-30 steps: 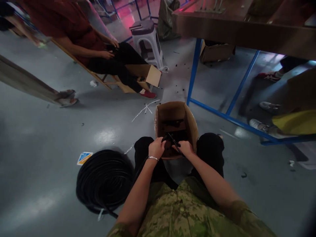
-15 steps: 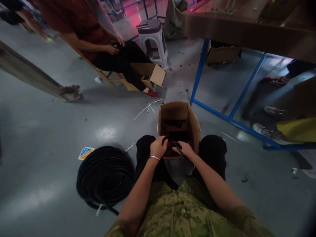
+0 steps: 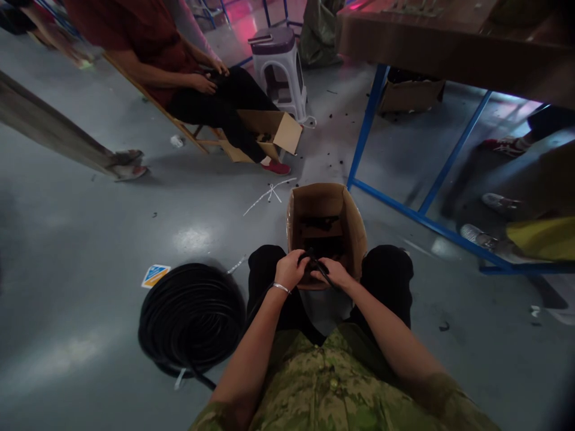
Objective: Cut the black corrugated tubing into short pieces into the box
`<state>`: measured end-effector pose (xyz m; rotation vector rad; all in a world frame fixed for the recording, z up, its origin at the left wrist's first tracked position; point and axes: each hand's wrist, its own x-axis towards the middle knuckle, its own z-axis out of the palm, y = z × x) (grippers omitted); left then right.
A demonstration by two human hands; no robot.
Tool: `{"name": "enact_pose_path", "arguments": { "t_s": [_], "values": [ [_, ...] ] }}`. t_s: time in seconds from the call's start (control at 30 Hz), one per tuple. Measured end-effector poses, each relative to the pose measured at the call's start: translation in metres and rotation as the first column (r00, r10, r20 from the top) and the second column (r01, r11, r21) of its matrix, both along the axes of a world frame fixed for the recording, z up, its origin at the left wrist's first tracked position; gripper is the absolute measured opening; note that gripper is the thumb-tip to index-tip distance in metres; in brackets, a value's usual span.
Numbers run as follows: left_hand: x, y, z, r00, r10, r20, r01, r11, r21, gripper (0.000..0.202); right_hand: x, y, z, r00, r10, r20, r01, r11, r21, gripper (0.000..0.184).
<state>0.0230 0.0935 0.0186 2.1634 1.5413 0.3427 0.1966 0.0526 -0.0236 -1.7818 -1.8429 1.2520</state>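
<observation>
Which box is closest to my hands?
The near box, below your left hand and right hand. The second box, by the seated person, and the third box, under the table, are farther off.

The person wears a camouflage shirt [image 3: 305,389] patterned in olive green, tan and brown, with at least 2 small round buttons [image 3: 333,384] showing down the front. Its 2 sleeves [image 3: 442,389], in the same camouflage, end around the elbows, leaving the forearms bare. A thin, shiny silver-coloured bracelet [image 3: 281,288] circles the wrist of the left hand [image 3: 290,269]. Plain black trousers [image 3: 386,272] cover the knees.
</observation>
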Motion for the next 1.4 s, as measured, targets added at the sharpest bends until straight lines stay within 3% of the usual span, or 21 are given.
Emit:
{"name": "enact_pose_path", "arguments": {
  "t_s": [0.2, 0.43, 0.67, 0.83, 1.03, 1.17, 1.3, 1.4],
  "values": [
    [-0.002, 0.000, 0.002, 1.000, -0.031, 0.006, 0.031, 0.999, -0.040, 0.021, -0.001, -0.002, 0.004, 1.000, 0.001, -0.008, -0.001, 1.000, 0.018, 0.039],
    [-0.005, 0.004, 0.001, 0.999, -0.018, 0.052, 0.020, 0.999, -0.028, 0.018, 0.000, -0.008, 0.012, 0.989, -0.065, 0.136, 0.062, 0.998, 0.030, 0.028],
    [-0.007, 0.005, 0.000, 0.999, -0.007, 0.031, 0.008, 1.000, -0.028, 0.020, -0.002, -0.008, 0.024, 0.959, -0.060, 0.278, 0.044, 0.997, 0.066, 0.030],
    [-0.002, 0.007, 0.004, 0.999, -0.013, -0.035, 0.011, 0.999, -0.044, 0.022, -0.005, -0.008, 0.021, 0.944, -0.068, 0.323, 0.051, 0.997, 0.063, 0.034],
    [0.005, 0.001, 0.032, 0.936, -0.054, -0.347, 0.024, 0.996, -0.091, 0.025, -0.008, -0.006, 0.011, 0.942, -0.119, 0.313, 0.109, 0.993, 0.050, 0.039],
    [0.004, -0.005, 0.048, 0.883, 0.006, -0.470, -0.032, 0.998, -0.047, 0.027, -0.002, -0.003, 0.013, 0.937, -0.230, 0.262, 0.212, 0.973, 0.094, 0.038],
    [-0.001, -0.006, 0.047, 0.900, 0.054, -0.432, -0.049, 0.999, 0.023, 0.033, 0.004, -0.002, 0.019, 0.937, -0.320, 0.139, 0.300, 0.943, 0.146, 0.040],
    [-0.005, -0.003, 0.039, 0.916, 0.001, -0.402, 0.023, 0.998, 0.056, 0.034, 0.006, -0.004, 0.021, 0.933, -0.353, 0.074, 0.345, 0.933, 0.107, 0.040]
  ]
}}
